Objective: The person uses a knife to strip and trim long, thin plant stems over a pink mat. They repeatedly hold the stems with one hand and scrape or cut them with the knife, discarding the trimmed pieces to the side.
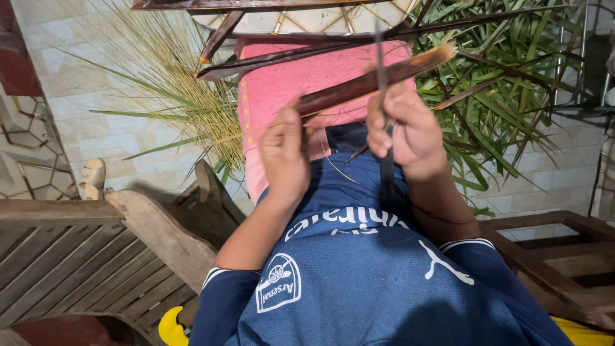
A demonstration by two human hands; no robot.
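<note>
Your left hand (285, 154) fingers are closed on the brown stalk (378, 78) over the pink cloth (282, 90) on your lap. Right hand (403, 131) grips a knife (386, 168). Stalk looks stiff, light, fibrous; hold near the cut end.

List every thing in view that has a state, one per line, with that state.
Left hand: gripping the brown stalk near its lower end.
Right hand: closed on a thin dark blade, held upright across the stalk.
Stalk: raised, slanting up to the right.
Blade: blurred.
Pink cloth: spread over the lap.
Green leaves: piled on the floor.
</note>
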